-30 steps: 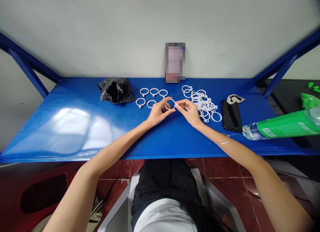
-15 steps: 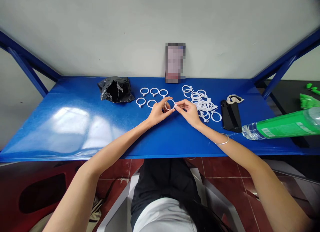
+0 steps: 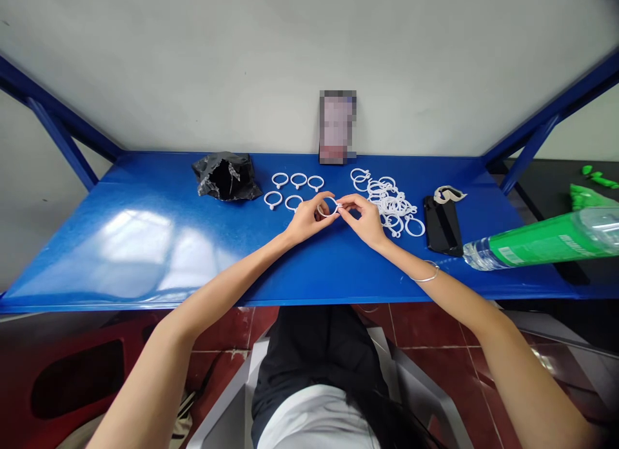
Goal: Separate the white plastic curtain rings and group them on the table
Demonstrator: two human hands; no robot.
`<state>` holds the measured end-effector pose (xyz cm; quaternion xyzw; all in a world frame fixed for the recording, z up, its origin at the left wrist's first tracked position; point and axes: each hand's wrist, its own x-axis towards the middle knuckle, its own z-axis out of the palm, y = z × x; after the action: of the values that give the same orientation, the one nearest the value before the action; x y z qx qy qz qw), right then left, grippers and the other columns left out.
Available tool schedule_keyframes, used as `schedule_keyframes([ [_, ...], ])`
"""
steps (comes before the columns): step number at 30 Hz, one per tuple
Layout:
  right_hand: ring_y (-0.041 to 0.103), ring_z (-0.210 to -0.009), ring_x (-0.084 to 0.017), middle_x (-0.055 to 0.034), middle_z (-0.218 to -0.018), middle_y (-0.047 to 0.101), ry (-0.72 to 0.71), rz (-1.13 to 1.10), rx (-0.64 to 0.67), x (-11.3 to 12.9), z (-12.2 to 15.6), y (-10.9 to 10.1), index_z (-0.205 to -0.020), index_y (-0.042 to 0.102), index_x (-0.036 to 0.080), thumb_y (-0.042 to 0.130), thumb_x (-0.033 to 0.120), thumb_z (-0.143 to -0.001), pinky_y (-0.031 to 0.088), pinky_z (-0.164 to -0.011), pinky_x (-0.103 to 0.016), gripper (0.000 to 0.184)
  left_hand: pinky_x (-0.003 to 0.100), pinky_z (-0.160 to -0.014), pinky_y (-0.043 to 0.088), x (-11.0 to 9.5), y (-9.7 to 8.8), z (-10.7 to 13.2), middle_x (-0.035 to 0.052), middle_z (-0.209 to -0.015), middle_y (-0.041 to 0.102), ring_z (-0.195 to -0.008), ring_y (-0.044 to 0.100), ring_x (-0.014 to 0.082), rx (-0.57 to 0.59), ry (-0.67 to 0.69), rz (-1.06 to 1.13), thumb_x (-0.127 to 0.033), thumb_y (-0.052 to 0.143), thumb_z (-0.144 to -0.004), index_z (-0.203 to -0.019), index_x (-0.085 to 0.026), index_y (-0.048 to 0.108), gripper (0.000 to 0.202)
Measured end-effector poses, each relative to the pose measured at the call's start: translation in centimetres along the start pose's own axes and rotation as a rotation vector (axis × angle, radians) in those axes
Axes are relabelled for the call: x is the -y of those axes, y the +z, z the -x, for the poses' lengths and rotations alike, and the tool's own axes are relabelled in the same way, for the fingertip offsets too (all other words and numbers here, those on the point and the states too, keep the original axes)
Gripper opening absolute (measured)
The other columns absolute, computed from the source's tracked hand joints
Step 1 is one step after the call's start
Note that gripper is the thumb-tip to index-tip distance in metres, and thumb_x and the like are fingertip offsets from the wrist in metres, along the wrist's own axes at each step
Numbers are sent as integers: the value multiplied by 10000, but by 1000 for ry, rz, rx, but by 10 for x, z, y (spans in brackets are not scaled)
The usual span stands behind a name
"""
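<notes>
Between my two hands is a white curtain ring (image 3: 327,215), held up over the table. My left hand (image 3: 308,220) grips its left side, fingers curled behind the hoop. With thumb and fingertips, my right hand (image 3: 363,219) pinches the small eyelet at its right side; the fingers hide most of that eyelet. Just beyond my left hand, several white rings (image 3: 298,180) lie apart in two loose rows, each with its small knob towards me. A tangled pile of white rings (image 3: 393,204) lies right beside my right hand.
A crumpled black plastic bag (image 3: 227,177) stands open at the back left. A blurred-out phone (image 3: 335,128) leans on the wall. To the right are a black phone (image 3: 442,226), a beige strap-like thing (image 3: 449,194) and a green-labelled bottle (image 3: 541,240) on its side. The blue table (image 3: 203,242) has raised side bars.
The whole view has shifted slightly. Both hands keep their hold on the curtain ring, with my right fingers closing a little differently at its eyelet. The rings on the table have not moved.
</notes>
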<state>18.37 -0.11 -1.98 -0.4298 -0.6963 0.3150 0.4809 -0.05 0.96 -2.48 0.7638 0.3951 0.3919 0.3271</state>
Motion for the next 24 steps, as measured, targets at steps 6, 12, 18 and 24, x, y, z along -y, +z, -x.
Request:
schedule_keyframes([
  [6,682,-807,-206,-48,-948,734,-42,46,-18,2,0,-2,-915,731,255,618,499,-896,583,-795,-388,269,184,-541,414,4,1,0,-30,-677,564,-552,509,86,12,9,-29,-481,605,-870,-1192,-157,567,459],
  [12,684,-784,-216,-53,-886,737,-70,45,-43,0,0,-3,-852,734,240,651,505,-871,574,-767,-394,279,181,-545,391,3,2,0,-54,-644,534,-531,496,80,48,26,-72,-474,570,-875,-1165,-144,542,440],
  [18,683,-762,-196,-42,-873,740,-57,31,-29,-5,-2,-1,-873,723,228,666,490,-854,577,-759,-365,269,187,-562,398,3,2,-2,-65,-632,538,-533,506,84,54,4,-69,-443,578,-854,-1091,-158,517,377],
  [24,675,-739,-198,-44,-833,730,-111,93,-20,-9,-3,-2,-839,712,218,656,458,-868,561,-729,-366,248,196,-578,403,4,1,-4,-59,-635,554,-553,529,96,69,25,-77,-431,595,-842,-1047,-175,518,337],
])
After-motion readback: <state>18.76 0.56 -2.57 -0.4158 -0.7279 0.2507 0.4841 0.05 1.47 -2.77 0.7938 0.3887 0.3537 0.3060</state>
